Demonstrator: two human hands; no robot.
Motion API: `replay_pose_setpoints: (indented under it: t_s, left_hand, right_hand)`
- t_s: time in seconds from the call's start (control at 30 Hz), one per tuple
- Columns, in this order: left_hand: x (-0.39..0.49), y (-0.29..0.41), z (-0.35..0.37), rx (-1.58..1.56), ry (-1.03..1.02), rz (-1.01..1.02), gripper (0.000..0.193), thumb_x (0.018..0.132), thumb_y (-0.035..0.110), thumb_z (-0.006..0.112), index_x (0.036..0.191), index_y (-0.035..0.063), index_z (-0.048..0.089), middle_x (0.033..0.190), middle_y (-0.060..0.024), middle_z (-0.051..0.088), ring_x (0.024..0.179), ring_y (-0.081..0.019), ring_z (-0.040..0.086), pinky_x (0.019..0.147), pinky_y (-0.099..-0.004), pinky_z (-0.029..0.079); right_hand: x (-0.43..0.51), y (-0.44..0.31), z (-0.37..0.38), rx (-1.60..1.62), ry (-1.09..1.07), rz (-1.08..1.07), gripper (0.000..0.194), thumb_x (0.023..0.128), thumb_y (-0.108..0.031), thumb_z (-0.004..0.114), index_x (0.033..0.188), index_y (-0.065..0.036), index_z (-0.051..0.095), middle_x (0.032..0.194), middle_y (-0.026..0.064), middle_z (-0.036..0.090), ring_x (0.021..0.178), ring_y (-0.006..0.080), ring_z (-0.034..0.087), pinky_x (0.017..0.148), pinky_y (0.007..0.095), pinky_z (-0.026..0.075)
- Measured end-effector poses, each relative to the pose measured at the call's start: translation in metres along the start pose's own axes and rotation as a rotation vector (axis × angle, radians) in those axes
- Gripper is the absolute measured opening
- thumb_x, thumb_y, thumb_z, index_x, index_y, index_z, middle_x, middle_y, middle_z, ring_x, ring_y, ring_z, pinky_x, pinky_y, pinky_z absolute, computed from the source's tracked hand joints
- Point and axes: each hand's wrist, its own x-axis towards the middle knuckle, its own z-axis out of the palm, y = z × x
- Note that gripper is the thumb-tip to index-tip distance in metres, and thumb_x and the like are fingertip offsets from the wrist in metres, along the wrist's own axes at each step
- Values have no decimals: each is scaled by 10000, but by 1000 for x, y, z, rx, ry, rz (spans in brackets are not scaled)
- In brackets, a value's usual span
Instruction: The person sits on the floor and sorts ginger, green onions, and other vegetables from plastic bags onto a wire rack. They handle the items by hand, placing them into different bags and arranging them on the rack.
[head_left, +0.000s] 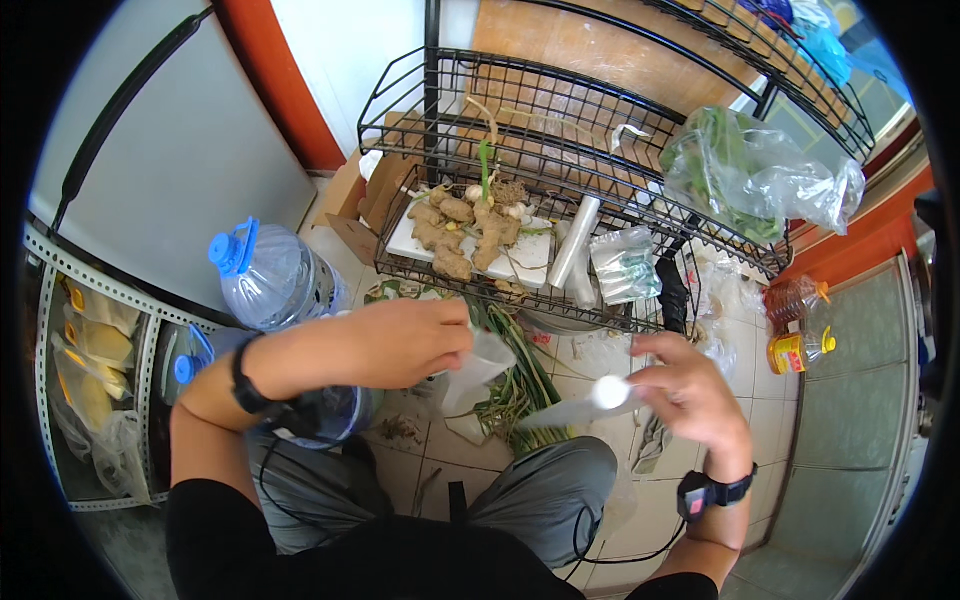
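My left hand (416, 341) pinches a translucent plastic bag (478, 367), which hangs over a bundle of long green scallions (541, 367) on the floor. To the right, my right hand (690, 386) holds a white round-ended object (611, 392) at its fingertips. A blurred translucent strip (559, 412) stretches left from that object; its exact kind is unclear. Beyond both hands, pieces of ginger (442, 236) and garlic rest on a white tray (536, 274) on the lower rack shelf. Beside them lie a clear plastic roll (576, 241) and a plastic packet (626, 266).
A black wire rack (555, 161) stands ahead, with bagged greens (742, 172) on its right. Large water bottles (281, 277) stand left, near a grey refrigerator (172, 142) and a cardboard box (352, 206). Two oil bottles (791, 352) stand right. Dry scraps (401, 431) litter the tiles.
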Motion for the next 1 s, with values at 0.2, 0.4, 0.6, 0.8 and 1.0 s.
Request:
replay_pose_setpoints:
  t_s: [0.2,0.4,0.6,0.8,1.0]
  left_hand:
    - [6,-42,80,-221,163,72,125,916,201,611,954,81,612,997,-109,545,914,-310,516,817,-391,436]
    - [-36,-42,88,-666,80,-177,370,908,411,650,1034,70,585,878,-48,542,944,-206,512,822,-341,413]
    - [-95,-31,80,-1002,10,-398,681,790,355,808,1289,47,460,1122,-105,529,1038,-173,517,866,-328,431]
    - [-134,-40,91,-872,314,-460,514,817,152,777,1247,57,512,1151,-77,548,1068,-182,538,916,-328,438]
    - [-159,-69,110,-1016,472,-472,335,831,75,751,1102,68,555,1000,0,565,922,-75,533,781,-245,460]
  right_hand:
    - [81,-20,89,109,-35,-404,111,828,-101,708,935,-124,726,1355,167,524,1274,363,499,1023,421,437]
    - [91,-33,138,226,-142,-325,129,854,-86,665,974,-133,655,929,75,570,834,299,604,708,388,499]
    - [116,-58,184,362,-168,-352,123,873,-81,650,991,-103,626,889,93,573,829,305,605,701,384,497]
    - [151,-94,162,298,-28,-367,176,856,-166,685,999,-110,599,930,102,581,866,337,615,735,407,510]
    - [262,-61,9,-88,407,-24,449,993,-437,493,1078,-38,680,1119,194,632,1048,306,591,949,398,444]
